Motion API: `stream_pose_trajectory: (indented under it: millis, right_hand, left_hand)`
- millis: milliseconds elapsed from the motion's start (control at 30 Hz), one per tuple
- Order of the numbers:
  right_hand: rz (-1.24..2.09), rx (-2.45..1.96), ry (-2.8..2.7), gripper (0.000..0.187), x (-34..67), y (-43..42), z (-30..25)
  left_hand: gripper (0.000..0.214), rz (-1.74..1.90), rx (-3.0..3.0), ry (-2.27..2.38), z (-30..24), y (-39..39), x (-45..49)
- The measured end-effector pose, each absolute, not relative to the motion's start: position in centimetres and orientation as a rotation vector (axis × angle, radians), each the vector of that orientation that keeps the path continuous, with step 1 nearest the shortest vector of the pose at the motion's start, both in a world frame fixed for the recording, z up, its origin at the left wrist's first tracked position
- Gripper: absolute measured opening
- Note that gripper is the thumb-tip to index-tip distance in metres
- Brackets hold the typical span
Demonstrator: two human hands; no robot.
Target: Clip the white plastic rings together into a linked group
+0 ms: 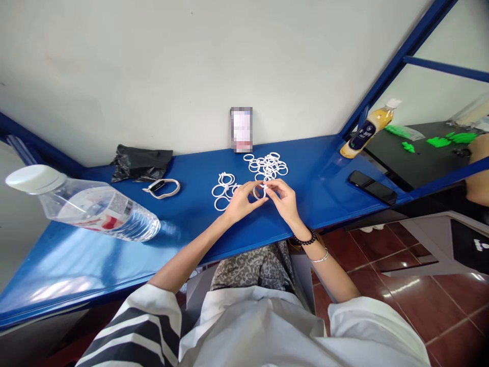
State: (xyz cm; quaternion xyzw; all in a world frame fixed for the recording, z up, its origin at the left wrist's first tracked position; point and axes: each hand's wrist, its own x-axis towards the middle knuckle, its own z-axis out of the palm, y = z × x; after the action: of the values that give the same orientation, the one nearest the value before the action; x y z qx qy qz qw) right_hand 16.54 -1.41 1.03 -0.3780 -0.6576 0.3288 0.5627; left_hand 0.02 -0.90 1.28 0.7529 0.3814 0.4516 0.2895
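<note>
Across the bottom of the frame spreads a white shirt with black stripes on its left sleeve [260, 326], and above it grey patterned trousers [248, 267]. At the frame's left, a big clear plastic water bottle with a white cap [103, 209] stands on a glossy blue table [191, 216]. At the centre, the left hand [243, 200] and the right hand [283, 200], its wrist wearing a black bead bracelet [304, 237] and a silver bangle [321, 256], meet at the fingertips, both pinching one slim white ring [254, 193]. A small group of white rings [226, 186] lies beside the left hand; a larger heap of white rings [270, 165] lies just beyond both. Left of centre are a pale-strapped fitness band with a dark screen [156, 185] and, behind it, a crumpled black plastic bag [141, 163]. Right of centre, a black phone [371, 187] lies flat near a yellow drink bottle with a dark label [367, 131]. An upright device with a blurred screen [241, 130] stands against the pale wall [171, 66] at upper centre. Far right, bright green pieces [439, 141] lie on a black tabletop [397, 163], near another person's bare arm [479, 150].
</note>
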Motion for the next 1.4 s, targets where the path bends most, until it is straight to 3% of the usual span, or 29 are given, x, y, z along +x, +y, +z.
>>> stream_pose_trajectory:
  millis: [1400]
  right_hand:
    - [0.818,-0.811,-1.547,0.016,16.7,-1.47,1.02]
  left_hand:
    - [0.044,1.275,2.482,1.043,0.47,-1.01,-0.32]
